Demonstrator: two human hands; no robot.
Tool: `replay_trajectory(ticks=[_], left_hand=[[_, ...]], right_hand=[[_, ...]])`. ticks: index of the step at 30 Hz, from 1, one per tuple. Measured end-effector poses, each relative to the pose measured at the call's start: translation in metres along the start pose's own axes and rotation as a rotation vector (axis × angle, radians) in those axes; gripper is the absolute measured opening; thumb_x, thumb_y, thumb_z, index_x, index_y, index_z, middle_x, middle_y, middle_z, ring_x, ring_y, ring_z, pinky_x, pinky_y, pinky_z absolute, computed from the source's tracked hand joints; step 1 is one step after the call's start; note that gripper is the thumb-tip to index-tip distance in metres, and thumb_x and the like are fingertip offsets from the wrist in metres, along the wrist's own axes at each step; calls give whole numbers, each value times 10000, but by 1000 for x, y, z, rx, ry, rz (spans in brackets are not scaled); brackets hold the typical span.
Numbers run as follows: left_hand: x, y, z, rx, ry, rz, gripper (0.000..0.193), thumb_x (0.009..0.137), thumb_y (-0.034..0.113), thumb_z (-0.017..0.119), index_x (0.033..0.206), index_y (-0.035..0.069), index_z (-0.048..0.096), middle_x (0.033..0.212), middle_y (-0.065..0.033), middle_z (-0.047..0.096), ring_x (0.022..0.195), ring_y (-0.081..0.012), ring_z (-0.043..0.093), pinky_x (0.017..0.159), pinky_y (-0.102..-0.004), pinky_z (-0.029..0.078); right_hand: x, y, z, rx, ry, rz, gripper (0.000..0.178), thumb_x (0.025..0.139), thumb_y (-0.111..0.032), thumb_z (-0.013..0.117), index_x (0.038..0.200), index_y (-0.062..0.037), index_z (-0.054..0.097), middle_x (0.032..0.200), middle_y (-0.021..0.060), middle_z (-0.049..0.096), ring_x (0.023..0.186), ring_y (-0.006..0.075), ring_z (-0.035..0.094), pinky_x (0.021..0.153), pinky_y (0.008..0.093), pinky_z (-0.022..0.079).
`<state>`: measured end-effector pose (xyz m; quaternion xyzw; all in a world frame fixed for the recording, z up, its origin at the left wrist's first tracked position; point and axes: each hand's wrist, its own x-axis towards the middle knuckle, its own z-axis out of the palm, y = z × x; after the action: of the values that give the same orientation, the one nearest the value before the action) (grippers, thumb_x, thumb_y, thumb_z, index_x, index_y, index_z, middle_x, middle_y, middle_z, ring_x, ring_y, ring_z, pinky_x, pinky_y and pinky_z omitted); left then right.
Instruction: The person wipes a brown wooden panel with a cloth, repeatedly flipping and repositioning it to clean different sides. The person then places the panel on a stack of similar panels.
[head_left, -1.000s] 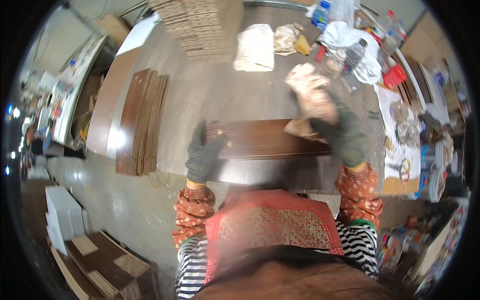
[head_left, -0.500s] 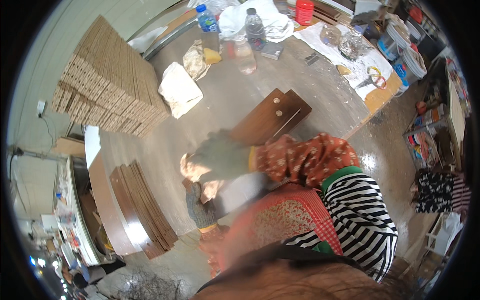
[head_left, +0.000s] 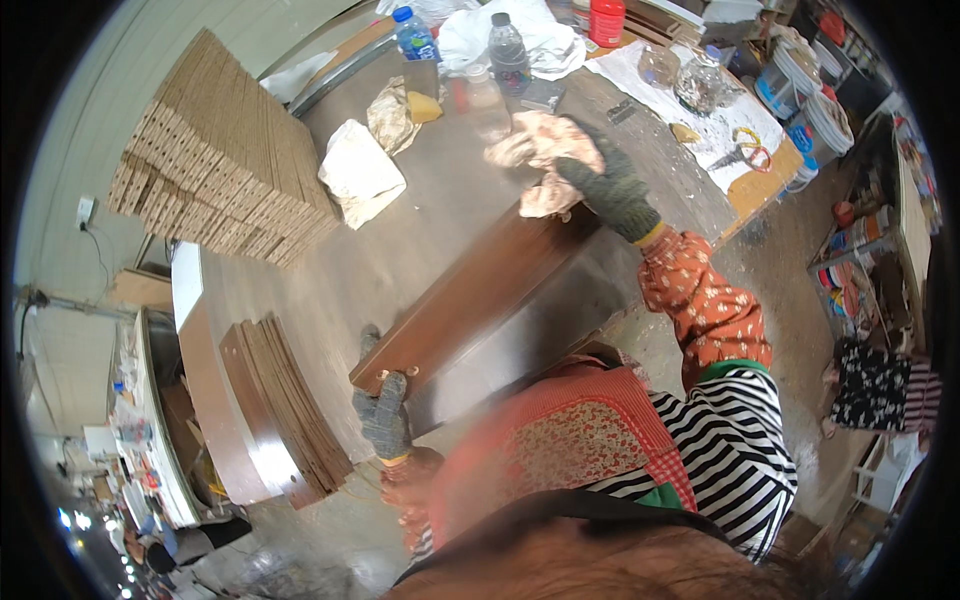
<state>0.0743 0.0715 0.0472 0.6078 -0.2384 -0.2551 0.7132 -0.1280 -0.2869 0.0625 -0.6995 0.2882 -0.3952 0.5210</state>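
Observation:
A long brown wooden panel (head_left: 475,290) with round holes near its ends lies diagonally across the table before me. At its near left end, my gloved left hand (head_left: 384,420) is closed around the edge, thumb on one side and fingers on the other. My gloved right hand (head_left: 618,190) presses a crumpled, pinkish-cream rag (head_left: 545,150) against the panel's far right end. The rag covers part of that end and is slightly blurred. Both gloves are dark grey knit, with patterned orange sleeves behind them.
Stacked panels (head_left: 215,160) rise at the far left, and a lower brown stack (head_left: 280,410) lies nearer. A white cloth (head_left: 360,172), a yellow sponge (head_left: 424,107), bottles (head_left: 509,60) and scissors (head_left: 748,152) rest on the table (head_left: 270,300). Buckets (head_left: 822,125) stand at the right.
My right hand has swept the rag from the panel's near left end to its far right end. My left hand has stayed near the left end and now grips the edge plainly.

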Motion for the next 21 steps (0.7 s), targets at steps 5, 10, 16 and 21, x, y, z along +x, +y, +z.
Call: replay_trajectory(ticks=[5,10,16,21], left_hand=[[8,19,-19,438,-210,58,534,850,153,784,1332,-25,637,1215,-116,717,1080,-192,658,978,-347,505],[8,9,-31,646,-251,58,497,863,48,751,1342,-12,631,1303,-134,688,1176,-188,649,1027,-335,495],[19,-2,-32,815,-317,464,433,874,43,652,1306,27,669,1346,-132,665,1356,-292,548,1153,-404,407],[10,-10,-29,1131,-162,579,522,840,78,615,1362,96,638,1422,-138,603,1376,-363,514,1171,-451,380]], right_hand=[[-11,-2,-13,271,171,-170,598,896,-199,756,1403,21,527,1259,90,649,1112,159,607,964,325,505],[-20,-4,-21,57,132,-109,555,925,-158,707,1410,27,512,1305,142,627,1151,199,597,997,345,483],[-14,-13,-40,-391,334,-406,556,944,-205,715,1403,30,508,1291,180,605,1143,260,597,985,384,480],[-18,-21,-18,-310,64,-358,630,918,-244,752,1428,15,488,1310,170,625,1151,248,642,962,380,514]])
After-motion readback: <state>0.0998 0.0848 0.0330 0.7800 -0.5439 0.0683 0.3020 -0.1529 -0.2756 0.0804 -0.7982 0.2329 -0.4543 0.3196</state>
